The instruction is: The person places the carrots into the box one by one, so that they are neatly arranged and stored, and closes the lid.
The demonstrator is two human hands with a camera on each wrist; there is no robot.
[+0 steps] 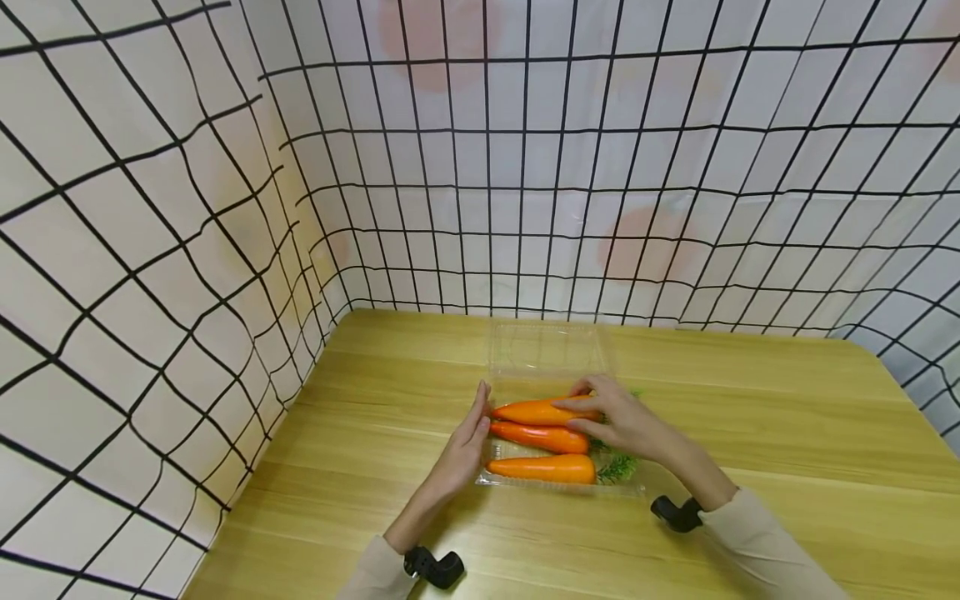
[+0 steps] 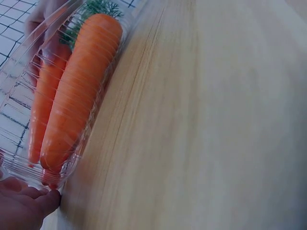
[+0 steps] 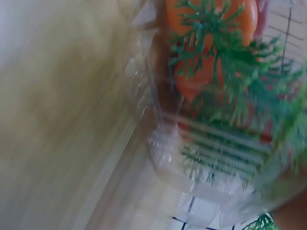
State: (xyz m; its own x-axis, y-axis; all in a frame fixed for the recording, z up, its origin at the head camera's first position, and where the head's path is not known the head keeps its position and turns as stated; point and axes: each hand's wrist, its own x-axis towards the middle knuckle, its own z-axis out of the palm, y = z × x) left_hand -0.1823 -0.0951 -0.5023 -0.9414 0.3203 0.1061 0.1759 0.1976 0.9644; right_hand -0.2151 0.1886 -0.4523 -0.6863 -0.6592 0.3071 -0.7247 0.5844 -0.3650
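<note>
A clear plastic clamshell box (image 1: pixel 611 490) lies on the table with its lid folded back. Three orange carrots with green leafy tops are in view there: a front carrot (image 1: pixel 543 468), a middle carrot (image 1: pixel 546 437) and a back carrot (image 1: pixel 534 412). My right hand (image 1: pixel 628 423) grips the thick end of the back carrot, fingers on its far side and thumb on the near side. Against the box's left end rests my left hand (image 1: pixel 459 454), fingers fairly straight. In the right wrist view, green leaves (image 3: pixel 225 48) spread over the box end, partly blurred.
The transparent lid (image 1: pixel 547 348) lies toward the back of the wooden table (image 1: pixel 390 400). A white cloth with a black grid (image 1: pixel 525 167) stands behind the table and along its left side. Each wrist wears a black camera mount (image 1: pixel 435 568).
</note>
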